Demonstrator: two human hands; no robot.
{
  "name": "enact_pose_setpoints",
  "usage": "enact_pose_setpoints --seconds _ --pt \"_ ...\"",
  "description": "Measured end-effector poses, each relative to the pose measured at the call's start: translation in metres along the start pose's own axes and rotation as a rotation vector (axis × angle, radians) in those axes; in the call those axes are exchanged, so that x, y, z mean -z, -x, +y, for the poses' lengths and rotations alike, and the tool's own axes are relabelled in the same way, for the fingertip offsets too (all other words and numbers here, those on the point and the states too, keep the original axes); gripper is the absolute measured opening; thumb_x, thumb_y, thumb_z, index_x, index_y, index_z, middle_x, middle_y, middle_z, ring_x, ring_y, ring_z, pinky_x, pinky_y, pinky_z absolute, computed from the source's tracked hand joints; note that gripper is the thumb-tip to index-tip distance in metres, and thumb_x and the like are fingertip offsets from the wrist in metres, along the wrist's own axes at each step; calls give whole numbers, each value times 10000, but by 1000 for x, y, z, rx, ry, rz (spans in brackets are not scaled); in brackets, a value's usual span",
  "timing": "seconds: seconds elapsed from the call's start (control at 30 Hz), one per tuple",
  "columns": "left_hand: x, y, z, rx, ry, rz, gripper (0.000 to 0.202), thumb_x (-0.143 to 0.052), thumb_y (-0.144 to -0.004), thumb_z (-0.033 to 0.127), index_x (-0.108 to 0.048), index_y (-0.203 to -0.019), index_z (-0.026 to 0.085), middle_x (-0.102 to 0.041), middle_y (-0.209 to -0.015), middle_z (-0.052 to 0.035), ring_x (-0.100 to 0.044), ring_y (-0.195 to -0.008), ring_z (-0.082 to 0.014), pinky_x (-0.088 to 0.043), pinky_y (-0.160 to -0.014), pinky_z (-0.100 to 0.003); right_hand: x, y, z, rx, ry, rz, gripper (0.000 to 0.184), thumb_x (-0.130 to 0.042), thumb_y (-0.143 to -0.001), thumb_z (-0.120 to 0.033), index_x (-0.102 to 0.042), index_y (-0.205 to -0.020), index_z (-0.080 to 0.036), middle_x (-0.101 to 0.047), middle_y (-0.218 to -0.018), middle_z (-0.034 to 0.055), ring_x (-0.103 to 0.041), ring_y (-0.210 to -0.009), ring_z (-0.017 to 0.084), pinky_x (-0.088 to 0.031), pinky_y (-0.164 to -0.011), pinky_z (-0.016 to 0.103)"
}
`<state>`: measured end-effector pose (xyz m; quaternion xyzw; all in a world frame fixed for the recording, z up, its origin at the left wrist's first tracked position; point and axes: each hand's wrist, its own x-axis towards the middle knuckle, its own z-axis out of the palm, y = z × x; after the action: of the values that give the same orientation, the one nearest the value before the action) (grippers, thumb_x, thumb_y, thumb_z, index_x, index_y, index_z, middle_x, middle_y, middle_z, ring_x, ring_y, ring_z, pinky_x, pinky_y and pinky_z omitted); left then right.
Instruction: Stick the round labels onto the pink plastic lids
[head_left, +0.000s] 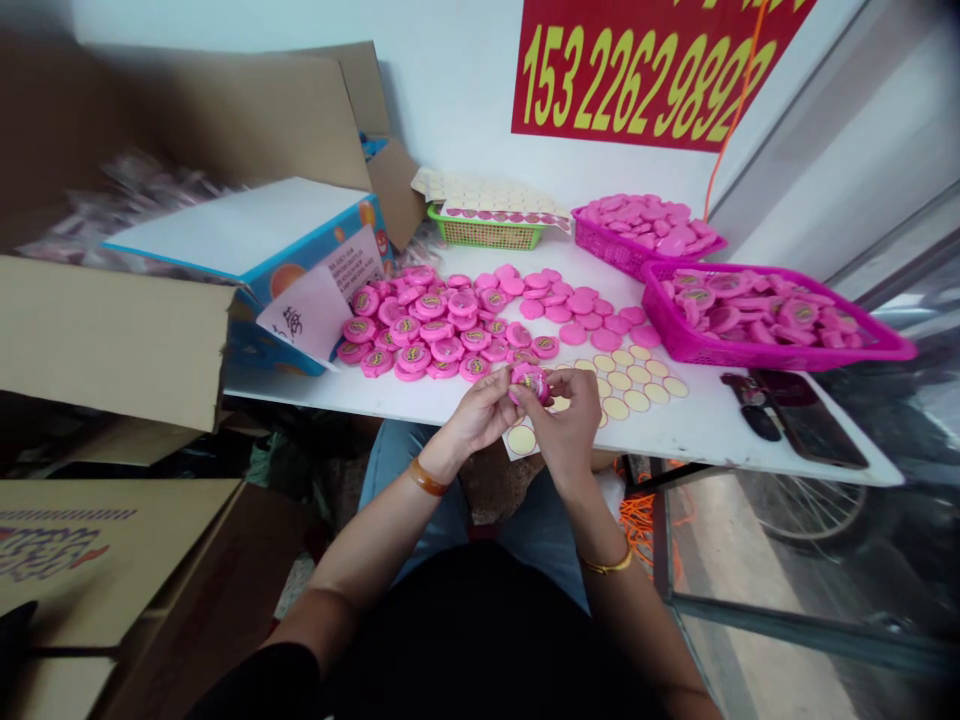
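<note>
Both hands (570,425) hold one pink disc (531,384) between them.

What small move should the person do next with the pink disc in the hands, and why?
Probably set the round pink disc down among the labelled pink discs. The left hand and right hand hold it up, it seems to carry a label already, and that group lies just beyond the left hand.
</note>
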<state>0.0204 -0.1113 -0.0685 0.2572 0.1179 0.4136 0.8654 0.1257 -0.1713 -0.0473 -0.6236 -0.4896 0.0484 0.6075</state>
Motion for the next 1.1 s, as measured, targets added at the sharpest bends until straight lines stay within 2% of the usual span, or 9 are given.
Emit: enact_pose_setpoints --seconds 0.2,0.37,0.53,0.67,0.77,0.83,0.9,1.0,1.1 --pt "-6 -2 1 18 -19 -17 110 -672 -809 222 -631 -877 145 -670 -779 -27 -638 -692 -110 -525 -667 -231 -4 -4 12 -149 -214 -32 411 -741 -705 -398 -504 -992 -224 -527 -785 -34 -506 -656 125 -440 -615 267" --pt "-5 -2 -2 53 -19 3 176 -609 -867 269 -639 -971 130 -696 -844 -64 -663 -728 -124 -548 -704 -244 -9 -4 21 -105 -164 8 225 -529 -874 -422 -577 -873 -202 -586 -812 21 -544 -751 159 -447 -683 298" --pt "-7 -2 -2 23 -107 47 246 -609 -863 362 -649 -915 125 -692 -808 -65 -657 -705 -128 -543 -679 -245 -1 6 22 -22 -186 -96 283 -627 -806 -357 -610 -1053 -219 -606 -928 41 -578 -798 165 -497 -698 309" --pt "-9 -28 43 -386 -580 158 265 -678 -800 344 -674 -1007 179 -686 -951 -41 -636 -874 -155 -519 -804 -302 26 9 37 9 -33 -193 372 -611 -831 -348 -577 -1185 -241 -656 -996 65 -625 -858 191 -524 -801 373" --pt "-4 -66 100 -770 -1335 271 357 -727 -728 168 -667 -1080 164 -605 -1231 -66 -479 -1212 -214 -322 -1094 -398 54 11 56 139 269 -310 439 -665 -785 -420 -613 -1171 -218 -663 -1144 123 -598 -1078 286 -480 -928 476" --pt "0 -90 129 -755 -1622 323 259 -668 -716 41 -681 -966 106 -556 -1300 -109 -383 -1286 -261 -166 -1152 -479 71 16 67 225 459 -411 604 -721 -722 -441 -581 -1256 -197 -593 -1304 166 -525 -1216 357 -432 -983 545" --pt "1 -101 138 -699 -1698 344 157 -644 -689 -1 -666 -807 101 -568 -1269 -146 -371 -1288 -304 -129 -1139 -533 82 24 78 278 563 -436 506 -677 -775 -370 -598 -1249 -210 -578 -1342 154 -515 -1246 354 -417 -1003 556" --pt "-7 -89 113 -681 -1656 288 85 -613 -749 89 -651 -784 156 -611 -1171 -139 -411 -1259 -302 -203 -1112 -504 91 34 88 317 546 -333 264 -532 -866 -201 -690 -1071 -246 -706 -1147 76 -617 -1102 258 -474 -961 460" --pt "-16 -58 61 -436 -1560 -7 177 -694 -731 300 -655 -865 191 -658 -978 -115 -559 -1052 -300 -362 -998 -447 92 37 92 350 496 -303 229 -587 -840 -230 -699 -1039 -247 -731 -1053 58 -632 -1007 250 -517 -869 425"
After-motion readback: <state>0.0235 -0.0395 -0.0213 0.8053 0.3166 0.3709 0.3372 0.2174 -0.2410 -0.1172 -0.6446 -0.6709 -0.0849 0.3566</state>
